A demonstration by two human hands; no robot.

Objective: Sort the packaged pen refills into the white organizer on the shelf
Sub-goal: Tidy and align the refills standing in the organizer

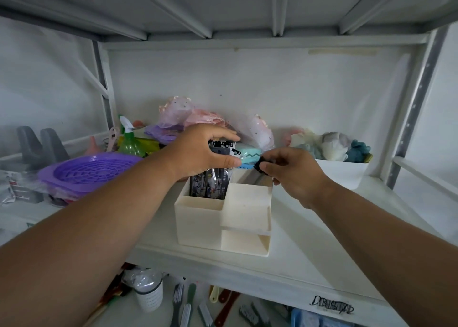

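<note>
Near edge of shelf point(285, 264): white organizer point(224, 217) w/ stepped compartments. Its back-left compartment holds packaged pen refills point(210, 184), standing upright, tops sticking out above the rim. Left hand point(203, 150) sits over them, grip curled round the pack tops, thumb at the front. Right hand point(295, 175) just right of the organizer's back-right compartment, grip pinching a small black item point(259, 164) – can't tell what it is. Further back, left: purple basket point(86, 173), green spray bottle point(130, 140). Back right: white tub point(343, 173) of soft toys.
</note>
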